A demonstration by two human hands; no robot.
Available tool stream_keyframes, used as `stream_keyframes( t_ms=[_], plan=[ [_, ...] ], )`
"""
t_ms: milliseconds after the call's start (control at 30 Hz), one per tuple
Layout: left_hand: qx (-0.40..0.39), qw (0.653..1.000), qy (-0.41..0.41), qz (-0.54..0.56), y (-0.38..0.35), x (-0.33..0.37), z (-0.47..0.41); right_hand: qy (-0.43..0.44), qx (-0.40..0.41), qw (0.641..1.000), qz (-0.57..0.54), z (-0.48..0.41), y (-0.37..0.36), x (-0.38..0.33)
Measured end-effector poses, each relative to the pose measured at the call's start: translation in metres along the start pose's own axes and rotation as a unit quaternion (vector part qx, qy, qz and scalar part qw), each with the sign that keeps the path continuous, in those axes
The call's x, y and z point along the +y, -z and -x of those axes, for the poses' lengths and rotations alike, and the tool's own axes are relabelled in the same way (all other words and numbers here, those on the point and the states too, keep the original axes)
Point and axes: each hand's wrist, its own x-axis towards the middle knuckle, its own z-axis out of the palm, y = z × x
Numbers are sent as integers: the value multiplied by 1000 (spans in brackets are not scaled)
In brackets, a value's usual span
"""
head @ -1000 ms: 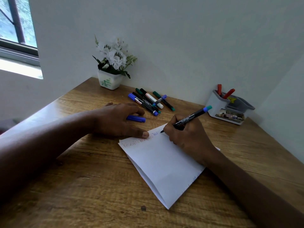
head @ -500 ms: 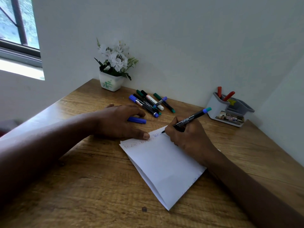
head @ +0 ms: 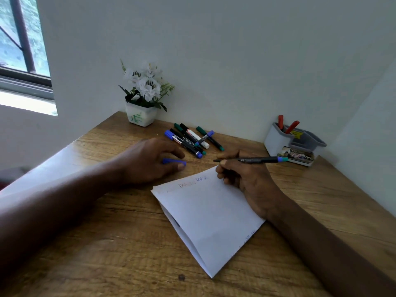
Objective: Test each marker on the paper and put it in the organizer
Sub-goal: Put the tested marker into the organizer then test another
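Note:
A folded white paper point(head: 210, 215) lies on the wooden desk with red and blue writing near its top edge. My right hand point(head: 244, 179) grips an uncapped black marker point(head: 255, 160) with a blue-teal end, held level just above the paper's far corner, tip pointing left. My left hand point(head: 150, 161) rests on the desk left of the paper and holds the blue cap point(head: 173, 161) between thumb and fingers. Several markers point(head: 190, 139) lie in a pile behind the hands. The grey organizer point(head: 278, 138) at the back right holds two red markers point(head: 287, 125).
A white pot of white flowers point(head: 141, 99) stands at the back left corner against the wall. Walls close the desk at the back and right. A window is at the far left. The desk's left edge point(head: 64, 151) runs diagonally.
My right hand lifted the marker tip off the paper and turned the marker level. My left hand slid off the paper's corner, back toward the marker pile, still with the cap.

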Motion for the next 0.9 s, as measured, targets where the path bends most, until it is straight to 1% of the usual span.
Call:
stream_keyframes(
  t_ms=[100, 167, 233, 300, 333, 400, 467, 667, 800, 900],
  plan=[
    [27, 999, -6, -23, -3, -1, -2, -19, -81, 995, -49, -1, 4, -4],
    [52, 999, -6, -15, -5, -3, -3, -25, -112, 992, -59, -1, 7, -7],
    [88, 996, -12, 26, -5, -5, -2, -14, -119, 991, -64, -1, 9, -8],
    [124, 986, -44, 99, -5, -5, -1, -2, -110, 991, -80, 0, 8, -7],
    [128, 980, -66, 138, -4, -3, 0, 3, -106, 990, -91, 0, 8, -7],
    [121, 965, -103, 207, -4, 2, 2, 17, -108, 989, -103, 1, 8, -6],
    [113, 956, -121, 243, -3, 6, 3, 31, -121, 986, -107, 2, 7, -6],
    [78, 950, -127, 274, -3, 16, 9, 50, -138, 985, -91, 8, 1, -7],
    [55, 940, -123, 313, -1, 19, 13, 44, -119, 988, -92, 6, 1, -8],
    [51, 934, -112, 336, 1, 18, 15, 45, -119, 986, -109, 7, -1, -9]
  ],
)
